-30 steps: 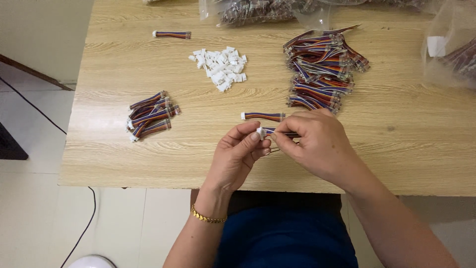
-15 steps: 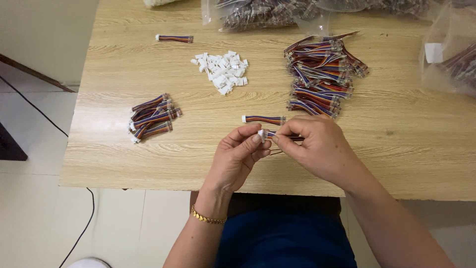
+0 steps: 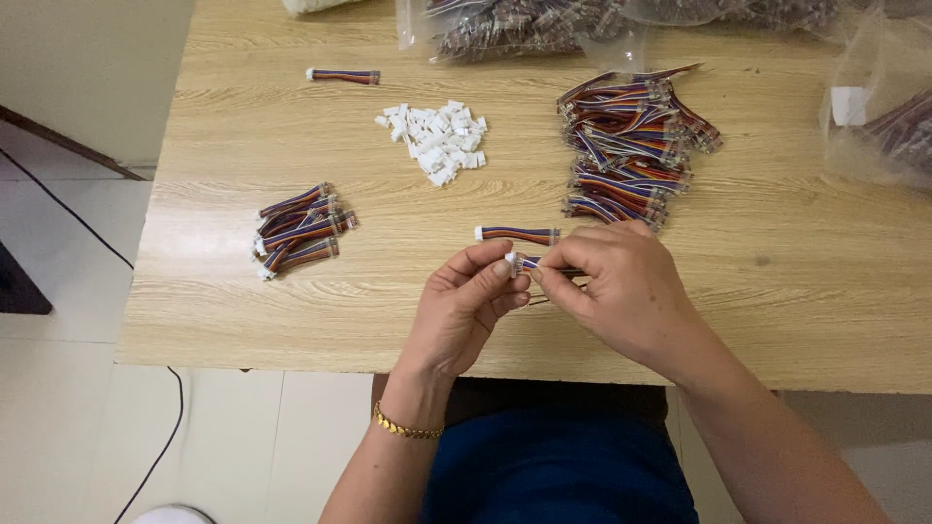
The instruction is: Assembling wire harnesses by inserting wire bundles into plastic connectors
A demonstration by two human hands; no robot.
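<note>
My left hand (image 3: 469,303) and my right hand (image 3: 610,286) meet over the front of the wooden table (image 3: 777,291). Between their fingertips they pinch one short multicoloured wire cable with a small white connector (image 3: 512,260) at its left end. My left fingers hold the connector end; my right fingers grip the wires just beside it. Another finished cable (image 3: 516,234) lies on the table right behind my fingers.
A small pile of finished cables (image 3: 299,231) lies at the left. Loose white connectors (image 3: 439,142) form a heap at the back middle, beside a large heap of cables (image 3: 629,146). A single cable (image 3: 343,75) lies far left. Clear bags of cables (image 3: 524,24) line the back and right edge.
Both hands stay together on the same cable; the fingers have shifted only slightly. Nothing else on the table has moved.
</note>
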